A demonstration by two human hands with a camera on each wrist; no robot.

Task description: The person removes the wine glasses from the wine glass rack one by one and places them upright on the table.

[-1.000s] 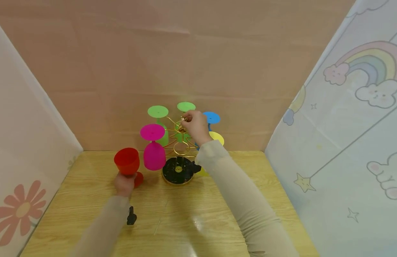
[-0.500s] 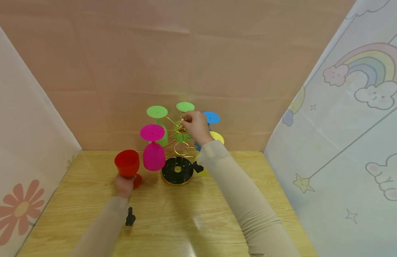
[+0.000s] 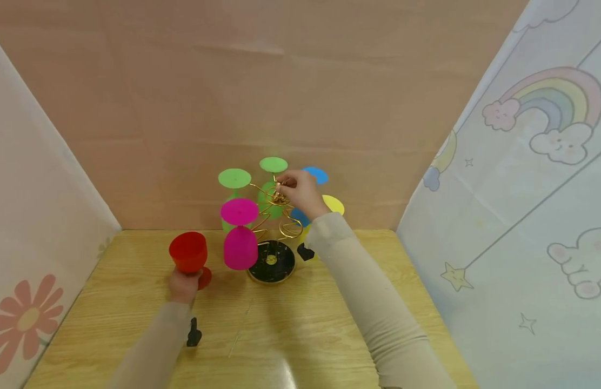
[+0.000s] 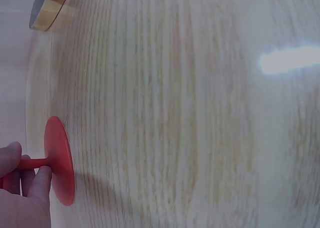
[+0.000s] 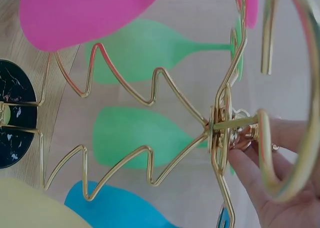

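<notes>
My left hand grips the stem of a red goblet, held upright at the left. In the left wrist view its round red foot shows beside the pinching fingers. My right hand pinches the gold ornament on top of a gold wire glass rack. Upside down on that rack hang a magenta goblet, two green goblets, a blue goblet and a yellow goblet. The right arm partly hides the blue and yellow ones.
The rack stands on a round black base with a gold edge. Beneath it is a wooden table. A pinkish-brown backdrop rises behind, with printed side panels at left and right.
The rack's top has turned: the magenta goblet has swung nearer and slightly right, and the wire frame shows a different side. The left hand still holds the red goblet, slightly lower in view.
</notes>
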